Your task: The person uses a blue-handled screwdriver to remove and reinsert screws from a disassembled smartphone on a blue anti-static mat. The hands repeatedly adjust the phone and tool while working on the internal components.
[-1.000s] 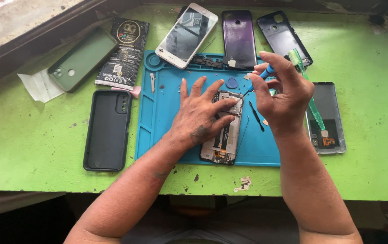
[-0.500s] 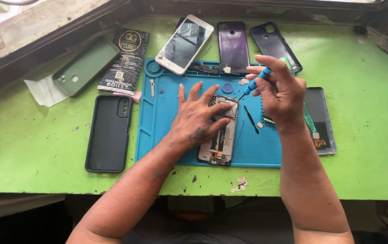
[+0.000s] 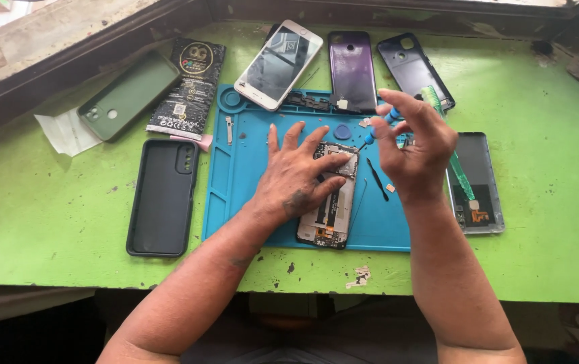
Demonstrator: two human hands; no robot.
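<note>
An opened phone (image 3: 330, 209) with its back off lies on a blue repair mat (image 3: 235, 175) in the head view. My left hand (image 3: 296, 176) rests flat on the phone with fingers spread, pressing it down. My right hand (image 3: 416, 147) hovers just right of the phone's top, fingers pinched round a small blue-handled screwdriver (image 3: 382, 124) whose tip points down toward the phone's upper edge. A thin black tool (image 3: 377, 178) lies on the mat between the phone and my right wrist.
On the green table (image 3: 47, 209) lie a black phone case (image 3: 163, 197), a green case (image 3: 129, 96), a black packet (image 3: 188, 87), a white phone (image 3: 279, 64), a purple back cover (image 3: 351, 67), a dark cover (image 3: 413, 67), a green brush (image 3: 461, 176) and a screen panel (image 3: 481, 195).
The view has shifted slightly. My right hand has stayed raised with the screwdriver, turning a little; my left hand remains on the phone.
</note>
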